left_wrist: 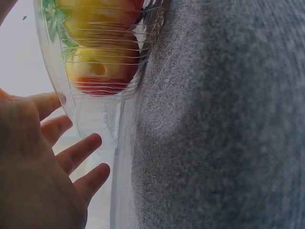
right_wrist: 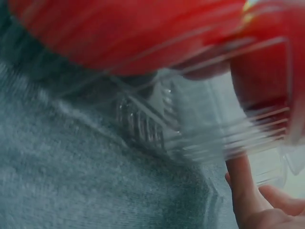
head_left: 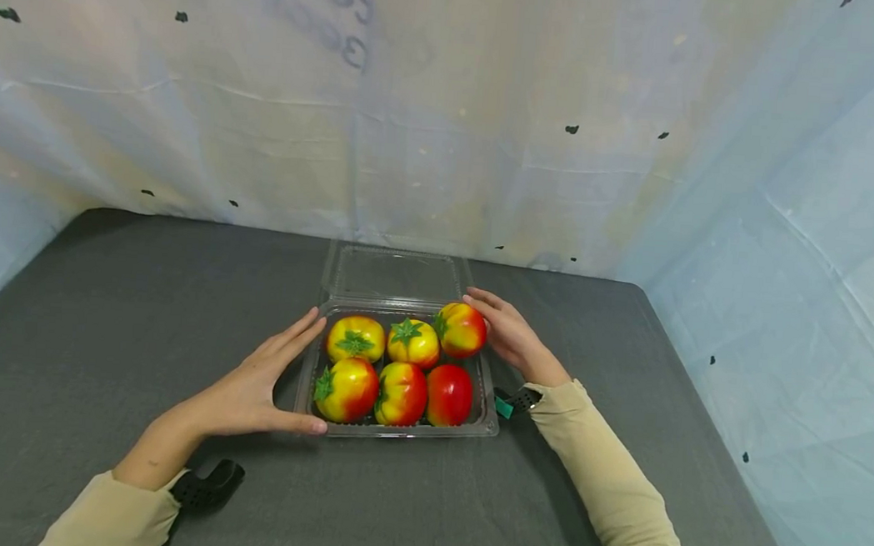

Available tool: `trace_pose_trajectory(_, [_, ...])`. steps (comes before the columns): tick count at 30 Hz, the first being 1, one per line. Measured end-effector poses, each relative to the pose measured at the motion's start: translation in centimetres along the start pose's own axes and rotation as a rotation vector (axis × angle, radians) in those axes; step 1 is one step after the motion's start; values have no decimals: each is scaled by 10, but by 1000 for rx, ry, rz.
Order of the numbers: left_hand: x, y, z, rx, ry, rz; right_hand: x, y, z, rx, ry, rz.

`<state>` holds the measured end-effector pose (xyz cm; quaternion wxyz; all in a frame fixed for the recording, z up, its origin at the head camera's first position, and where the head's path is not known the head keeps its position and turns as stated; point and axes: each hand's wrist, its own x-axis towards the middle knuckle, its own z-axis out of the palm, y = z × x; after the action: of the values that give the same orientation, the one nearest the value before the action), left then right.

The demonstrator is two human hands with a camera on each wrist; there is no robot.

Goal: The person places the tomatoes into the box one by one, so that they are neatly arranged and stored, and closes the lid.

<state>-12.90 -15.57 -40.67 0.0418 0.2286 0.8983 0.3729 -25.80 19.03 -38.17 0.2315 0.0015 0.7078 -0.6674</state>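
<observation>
A clear plastic container (head_left: 415, 433) lies on the dark table, holding several red-and-yellow tomato-like fruits (head_left: 350, 390) in two rows, some with green leaf tops. The back-right fruit (head_left: 463, 331) sits higher than the others, over the corner. My left hand (head_left: 245, 395) spreads along the container's left side, thumb at the front corner and fingertips at the rim. My right hand (head_left: 512, 334) is at the back-right corner, fingers extended beside the raised fruit; its thumb is hidden. In the right wrist view, fingers (right_wrist: 240, 179) reach up to the ridged container wall.
The container's clear lid (head_left: 398, 275) is folded back toward the rear sheet. Pale, marked sheeting (head_left: 445, 140) hangs behind the table, with more on both sides. Grey cloth (head_left: 142, 305) covers the tabletop. A dark strap (head_left: 206, 484) is on the left wrist.
</observation>
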Motion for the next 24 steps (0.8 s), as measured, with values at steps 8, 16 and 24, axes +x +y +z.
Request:
trace_pose_trajectory(8, [0, 1, -1, 1, 0, 6, 0, 5, -2, -48, -25, -56])
trace_pose_trajectory(16, [1, 1, -1, 6, 0, -2, 1, 6, -4, -59, -15, -61])
trace_pose_trajectory(24, [1, 0, -1, 6, -1, -3, 1, 7, -6, -49, -16, -98])
